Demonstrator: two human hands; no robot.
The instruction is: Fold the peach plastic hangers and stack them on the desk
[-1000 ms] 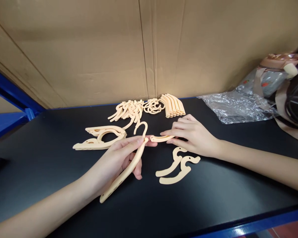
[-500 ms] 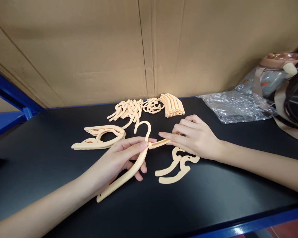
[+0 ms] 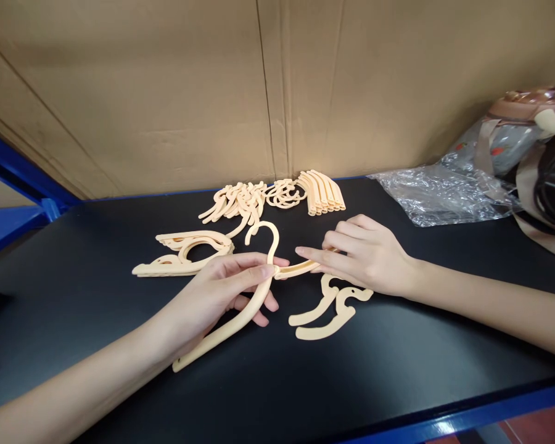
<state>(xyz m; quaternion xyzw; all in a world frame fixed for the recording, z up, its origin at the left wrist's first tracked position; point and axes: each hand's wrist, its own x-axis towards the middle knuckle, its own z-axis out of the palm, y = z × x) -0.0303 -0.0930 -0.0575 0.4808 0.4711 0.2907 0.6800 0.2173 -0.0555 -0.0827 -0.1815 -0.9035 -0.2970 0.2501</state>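
Observation:
A cream plastic folding hanger is held between both hands above the black table, its hook upward and its two arms spread. My left hand is closed on it, thumb pressing at the joint below the hook. My right hand grips the other arm, whose far end is hidden behind the fingers. Below my right hand lie two flat curved pieces, partly covered by it. Left of my left hand, folded hangers rest in a stack.
Toward the back are a pile of curved pieces, a heap of small hooks and a row of straight arms. Clear plastic bag and a strapped bottle sit at right. A cardboard wall stands behind the black table.
The hanger's left arm end has swung slightly left and up, and its hook has shifted slightly left. Both hands keep their hold.

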